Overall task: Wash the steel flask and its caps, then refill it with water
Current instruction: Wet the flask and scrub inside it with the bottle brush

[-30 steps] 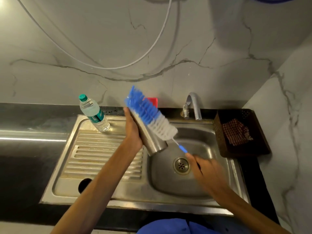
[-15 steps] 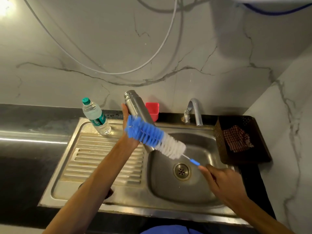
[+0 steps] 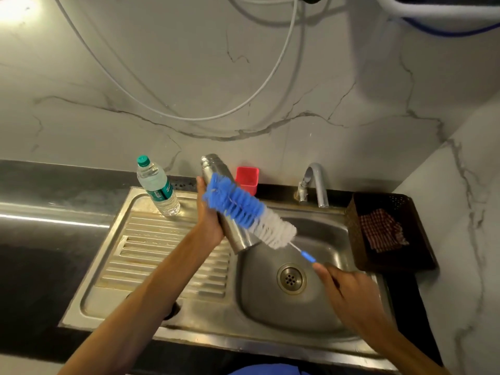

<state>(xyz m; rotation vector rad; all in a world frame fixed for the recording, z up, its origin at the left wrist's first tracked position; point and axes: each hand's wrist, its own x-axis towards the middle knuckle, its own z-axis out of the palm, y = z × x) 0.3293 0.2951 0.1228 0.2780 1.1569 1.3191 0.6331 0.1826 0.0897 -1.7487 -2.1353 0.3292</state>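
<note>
Steel flask (image 3: 234, 231): tilted, held over the sink (image 3: 270, 315), left hand (image 3: 209, 220) with fingers clamped round its body. Bottle brush (image 3: 244, 209): blue and white bristles lying across the flask's outside; right hand (image 3: 351, 290) fingers clamped on its handle. Water bottle (image 3: 158, 186): upright on the drainboard. Red cup (image 3: 247, 180): behind the sink, beside the tap (image 3: 315, 182).

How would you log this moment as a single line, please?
left hand holds steel flask | right hand holds bottle brush against flask exterior | over sink
</note>
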